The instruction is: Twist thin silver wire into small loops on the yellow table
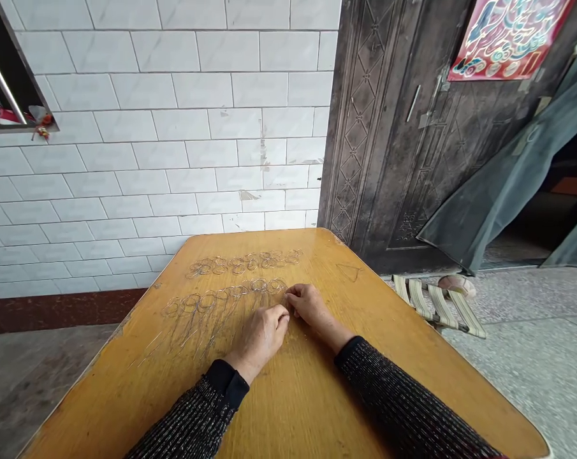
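Left hand [262, 335] near right hand [308, 302], wire loops [258, 285] alongside; yellow table [288, 401] beneath

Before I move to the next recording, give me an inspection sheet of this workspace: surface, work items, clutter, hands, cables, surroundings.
Surface: yellow-brown wooden table, edges worn in places.
Work items: thin wire-like loops in two rows; back row, front row with strands trailing toward the person.
Clutter: faint looped outline at right, wire or mark unclear.
Hands: left hand and right hand close together by the front row's right end; anything held is too small to tell.
Cables: nothing seen.
Surroundings: white tiled wall, dark door, strapped seat at right.
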The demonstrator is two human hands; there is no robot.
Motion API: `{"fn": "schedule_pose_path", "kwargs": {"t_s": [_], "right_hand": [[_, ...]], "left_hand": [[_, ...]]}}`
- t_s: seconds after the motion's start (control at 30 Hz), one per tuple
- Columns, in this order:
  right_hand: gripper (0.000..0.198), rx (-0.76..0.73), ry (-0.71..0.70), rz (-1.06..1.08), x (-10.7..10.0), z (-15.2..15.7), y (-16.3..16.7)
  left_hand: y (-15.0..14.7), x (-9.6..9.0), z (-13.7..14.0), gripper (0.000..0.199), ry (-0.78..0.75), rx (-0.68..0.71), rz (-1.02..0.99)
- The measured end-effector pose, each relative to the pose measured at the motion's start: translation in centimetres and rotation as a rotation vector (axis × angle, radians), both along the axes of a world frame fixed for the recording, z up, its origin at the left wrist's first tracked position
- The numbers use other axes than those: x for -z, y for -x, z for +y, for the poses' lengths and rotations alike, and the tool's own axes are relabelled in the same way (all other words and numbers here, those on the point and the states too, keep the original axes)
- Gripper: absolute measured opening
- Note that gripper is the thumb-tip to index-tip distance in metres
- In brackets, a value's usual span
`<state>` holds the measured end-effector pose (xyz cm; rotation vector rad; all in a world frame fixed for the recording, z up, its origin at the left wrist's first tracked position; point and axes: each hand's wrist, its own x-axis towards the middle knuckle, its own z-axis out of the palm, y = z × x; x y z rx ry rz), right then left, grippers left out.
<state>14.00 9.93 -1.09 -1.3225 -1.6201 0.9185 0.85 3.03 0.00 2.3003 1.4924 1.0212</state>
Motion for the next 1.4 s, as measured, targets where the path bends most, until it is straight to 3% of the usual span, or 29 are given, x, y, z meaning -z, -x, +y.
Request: {"fn": "schedule_pose_path", "kwargs": {"t_s": [0.13,0.3,0.43,0.53,0.77,0.93,1.2,1.4], "right_hand": [[0.012,0.042,0.037,0.026,-0.7,-0.2,-0.3],[0.013,0.077,0.106,0.086,-0.9,0.3,-0.6],[0.012,0.065,0.121,0.11,-0.6,0.5,-0.6],[0.013,0.06,0.123,0.132,-0.4,0.6,-0.6],[0.015,0.058,0.112,0.161,-1.0,-0.2,-0.6],[0.017,0.05,0.136,0.147,-1.2,-0.4,-0.7],[0.017,0.039,0.129,0.133,-0.7,-0.3,-0.6],[0.017,0.053,0.101,0.031,-0.4,0.6,-1.7]], "left_hand": [[0.4,-0.5,-0.4,0.018,-0.131,0.014,-0.021],[0.3,-0.5,-0.4,0.021,-0.109,0.038,0.118],[0.2,-0.6,-0.7,0.019,-0.184,0.107,-0.007],[-0.1,-1.1,-1.5,0.024,-0.272,0.234,-0.026],[-3.7,-1.7,-5.1,0.045,-0.47,0.598,0.237],[-5.7,-1.0,-6.3,0.041,-0.534,0.702,0.382],[-4.5,-0.5,-5.3,0.03,-0.574,0.628,0.222],[-4.3,-0.4,-5.3,0.027,-0.576,0.597,0.296]]}}
